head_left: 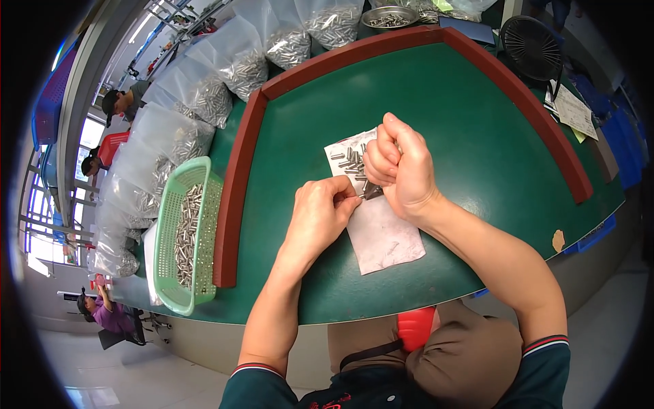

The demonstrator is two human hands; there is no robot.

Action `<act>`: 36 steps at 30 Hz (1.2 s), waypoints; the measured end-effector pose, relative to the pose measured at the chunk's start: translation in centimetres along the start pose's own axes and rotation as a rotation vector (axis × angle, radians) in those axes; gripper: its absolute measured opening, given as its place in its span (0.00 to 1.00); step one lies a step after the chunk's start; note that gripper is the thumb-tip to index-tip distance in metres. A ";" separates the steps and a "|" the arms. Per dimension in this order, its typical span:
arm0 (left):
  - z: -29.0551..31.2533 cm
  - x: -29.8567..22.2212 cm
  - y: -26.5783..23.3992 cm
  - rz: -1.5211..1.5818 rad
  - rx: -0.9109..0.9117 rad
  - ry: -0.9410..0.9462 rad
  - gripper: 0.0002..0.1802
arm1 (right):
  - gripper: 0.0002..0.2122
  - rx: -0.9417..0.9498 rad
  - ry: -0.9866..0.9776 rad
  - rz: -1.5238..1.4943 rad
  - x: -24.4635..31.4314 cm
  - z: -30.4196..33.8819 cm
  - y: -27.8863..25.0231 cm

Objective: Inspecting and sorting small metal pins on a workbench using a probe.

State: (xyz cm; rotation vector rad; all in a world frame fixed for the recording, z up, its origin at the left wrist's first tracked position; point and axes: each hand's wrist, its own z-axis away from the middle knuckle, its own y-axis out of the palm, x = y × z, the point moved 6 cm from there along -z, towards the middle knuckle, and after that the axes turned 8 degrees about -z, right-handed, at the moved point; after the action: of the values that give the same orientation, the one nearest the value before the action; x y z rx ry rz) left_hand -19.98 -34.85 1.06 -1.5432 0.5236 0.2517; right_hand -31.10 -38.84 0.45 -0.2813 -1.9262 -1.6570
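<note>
My left hand [319,213] is closed in a pinch, thumb against forefinger, on what looks like a small metal pin, mostly hidden by the fingertips. Close beside it, my right hand [403,169] is curled in a fist around a tool whose dark tip [372,190] shows below the fingers; its handle is hidden. The tip is right at the left fingertips. Several short silver metal pins [351,161] lie loose beyond my hands on a pale, smudged sheet [385,238], which also extends toward me under my wrists.
A green basket [163,252] of metal pins stands to the left, outside a dark red raised border [240,191] on the green table [306,102]. Clear bags of metal parts [242,65] line the far left. A black fan [531,46] and papers [573,112] sit at the far right.
</note>
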 end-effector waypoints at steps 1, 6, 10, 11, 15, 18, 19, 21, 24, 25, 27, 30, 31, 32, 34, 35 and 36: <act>0.0 -0.1 -0.1 0.000 -0.008 0.012 0.05 | 0.19 0.003 -0.004 -0.028 0.0 0.0 0.0; 0.0 -0.1 -0.1 -0.009 -0.009 0.018 0.05 | 0.19 -0.015 0.002 -0.020 -0.1 0.0 -0.1; 0.0 0.0 -0.1 -0.009 -0.009 0.015 0.05 | 0.20 -0.018 -0.010 -0.008 -0.2 0.0 -0.1; 0.0 0.0 -0.1 -0.010 -0.008 0.016 0.05 | 0.20 -0.018 -0.011 -0.008 -0.2 0.1 0.0; -0.2 -0.1 0.0 0.014 0.006 0.013 0.05 | 0.19 -0.018 0.002 0.046 -0.4 0.1 0.2; -0.3 -0.3 0.0 0.018 0.015 0.014 0.06 | 0.20 -0.006 -0.018 0.102 -0.7 -0.1 0.6; -0.4 -0.3 -0.1 0.014 0.012 0.020 0.06 | 0.20 0.003 -0.042 0.137 -0.7 -0.2 0.8; -0.6 -0.4 -0.1 0.024 0.019 0.017 0.06 | 0.20 0.006 -0.079 0.186 -0.8 -0.4 1.0; -0.7 -0.5 0.0 0.027 0.014 0.031 0.06 | 0.20 0.014 -0.116 0.231 -0.7 -0.6 1.0; -0.7 -0.6 -0.1 0.023 0.004 0.045 0.06 | 0.20 0.016 -0.111 0.227 -0.7 -0.6 1.1; -0.6 -0.7 -0.4 0.015 -0.005 0.034 0.06 | 0.20 0.005 -0.082 0.193 -0.7 -0.7 0.9; -0.4 1.3 -0.1 0.112 0.020 -0.056 0.07 | 0.19 -0.071 0.073 -0.118 0.3 -0.9 -0.4; -0.6 2.3 -0.1 0.293 0.061 -0.086 0.06 | 0.20 -0.072 0.076 -0.186 1.3 -1.5 -0.8; -0.7 2.5 -0.3 0.537 0.085 -0.148 0.06 | 0.19 -0.076 0.060 -0.230 2.4 -2.1 -1.4; -0.6 2.8 -0.2 1.035 0.170 -0.223 0.05 | 0.19 -0.084 0.074 -0.312 3.8 -3.3 -3.6; -0.8 2.8 0.3 1.238 0.223 -0.224 0.06 | 0.19 -0.118 0.088 -0.381 4.3 -3.9 -5.0; -0.8 2.9 0.8 1.441 0.279 -0.222 0.06 | 0.18 -0.156 0.083 -0.413 4.7 -4.2 -6.0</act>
State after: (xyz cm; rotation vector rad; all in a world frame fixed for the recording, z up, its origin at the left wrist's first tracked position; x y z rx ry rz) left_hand -17.94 -36.15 -0.94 -0.6081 1.3520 1.3517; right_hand -36.79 -45.10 -1.74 0.1371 -1.8837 -2.0512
